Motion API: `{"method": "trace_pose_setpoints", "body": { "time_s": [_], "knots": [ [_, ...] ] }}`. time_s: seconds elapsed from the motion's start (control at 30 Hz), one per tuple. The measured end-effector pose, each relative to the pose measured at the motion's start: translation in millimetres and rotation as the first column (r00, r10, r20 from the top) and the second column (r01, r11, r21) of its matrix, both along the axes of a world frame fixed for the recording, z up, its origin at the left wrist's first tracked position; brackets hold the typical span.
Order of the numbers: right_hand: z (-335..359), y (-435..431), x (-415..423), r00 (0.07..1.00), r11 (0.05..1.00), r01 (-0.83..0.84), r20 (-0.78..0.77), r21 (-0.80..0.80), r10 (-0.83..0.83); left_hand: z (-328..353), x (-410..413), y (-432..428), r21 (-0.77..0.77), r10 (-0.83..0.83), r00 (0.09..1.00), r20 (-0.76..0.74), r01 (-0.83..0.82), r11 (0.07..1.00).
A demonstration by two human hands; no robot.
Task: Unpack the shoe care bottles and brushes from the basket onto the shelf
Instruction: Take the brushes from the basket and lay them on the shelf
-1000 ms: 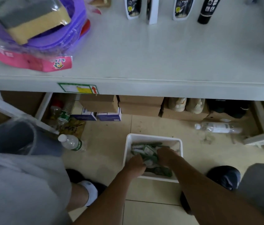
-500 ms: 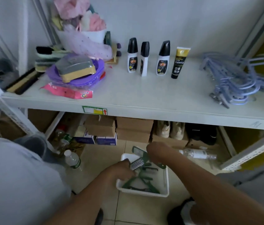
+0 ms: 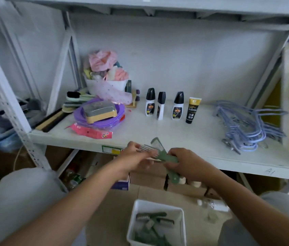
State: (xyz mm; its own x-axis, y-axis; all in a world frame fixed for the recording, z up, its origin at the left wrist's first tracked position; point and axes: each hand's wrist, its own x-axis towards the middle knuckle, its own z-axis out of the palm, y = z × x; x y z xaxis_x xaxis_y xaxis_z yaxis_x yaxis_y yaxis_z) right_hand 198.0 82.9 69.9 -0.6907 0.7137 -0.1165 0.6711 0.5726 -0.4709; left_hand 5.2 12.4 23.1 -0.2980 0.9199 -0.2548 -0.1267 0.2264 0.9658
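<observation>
My left hand (image 3: 136, 157) and my right hand (image 3: 184, 162) are raised together at the front edge of the white shelf (image 3: 184, 139), both gripping a bundle of green-handled brushes (image 3: 159, 151). One handle (image 3: 174, 176) hangs down below my right hand. The white basket (image 3: 158, 206) stands on the floor below, with several green brushes (image 3: 152, 226) still inside. Three white shoe care bottles with black caps (image 3: 150, 102) (image 3: 160, 108) (image 3: 177, 106) and a black and yellow tube (image 3: 192, 110) stand upright at the back of the shelf.
A purple basin holding a sponge block (image 3: 99, 112) and a pink packet (image 3: 92, 132) sit on the shelf's left. Blue hangers (image 3: 246, 126) lie on the right. Cardboard boxes (image 3: 149, 176) and plastic water bottles (image 3: 213, 205) are under the shelf.
Both hands have risen from the basket to the shelf edge, carrying green brushes with them. The view has tilted upward from the floor to the shelf.
</observation>
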Motion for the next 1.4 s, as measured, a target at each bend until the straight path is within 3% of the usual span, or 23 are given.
{"method": "trace_pose_setpoints", "body": {
  "time_s": [0.13, 0.23, 0.43, 0.53, 0.63, 0.77, 1.1, 1.17, 1.27, 1.33, 1.4],
  "knots": [
    [15, 17, -23, 0.972, 0.992, 0.079, -0.211, -0.099, -0.099, 28, -18, 28, 0.126, 0.135, 0.989, 0.067, -0.143, 0.982],
    [19, 38, -43, 0.962, 0.986, 0.063, -0.252, -0.154, -0.1, 35, -38, 52, 0.141, 0.176, 0.982, 0.062, -0.183, 0.973],
    [-7, 98, -64, 0.987, 0.995, 0.086, -0.144, 0.051, -0.078, 21, -89, 106, 0.041, 0.276, 0.961, -0.033, -0.274, 0.961],
    [-26, 127, -67, 0.993, 0.957, 0.069, -0.114, 0.282, -0.038, 11, -108, 134, -0.059, 0.206, 0.968, -0.146, -0.216, 0.975],
    [-45, 145, -73, 0.997, 0.916, -0.002, -0.074, 0.401, 0.035, 4, -115, 157, -0.114, 0.119, 0.943, -0.312, -0.161, 0.98],
    [-58, 152, -79, 0.996, 0.93, -0.038, -0.059, 0.366, 0.064, -3, -114, 177, -0.111, 0.078, 0.864, -0.498, -0.153, 0.982],
    [-59, 136, -81, 0.998, 0.93, -0.068, 0.014, 0.362, 0.067, 8, -96, 156, -0.038, 0.114, 0.835, -0.538, -0.159, 0.987],
    [-61, 127, -78, 0.998, 0.912, -0.054, 0.005, 0.406, 0.057, 10, -88, 141, 0.07, 0.172, 0.79, -0.588, -0.162, 0.984],
    [-63, 110, -72, 0.998, 0.869, -0.049, 0.0, 0.492, 0.057, 15, -76, 112, 0.258, 0.211, 0.608, -0.765, -0.011, 0.966],
    [-65, 97, -67, 0.998, 0.854, -0.048, -0.006, 0.517, 0.059, 15, -68, 91, 0.267, 0.163, 0.522, -0.837, 0.13, 0.955],
    [-65, 86, -59, 0.997, 0.849, -0.055, -0.013, 0.526, 0.073, 14, -62, 70, 0.205, 0.071, 0.5, -0.863, 0.218, 0.954]
  ]
}}
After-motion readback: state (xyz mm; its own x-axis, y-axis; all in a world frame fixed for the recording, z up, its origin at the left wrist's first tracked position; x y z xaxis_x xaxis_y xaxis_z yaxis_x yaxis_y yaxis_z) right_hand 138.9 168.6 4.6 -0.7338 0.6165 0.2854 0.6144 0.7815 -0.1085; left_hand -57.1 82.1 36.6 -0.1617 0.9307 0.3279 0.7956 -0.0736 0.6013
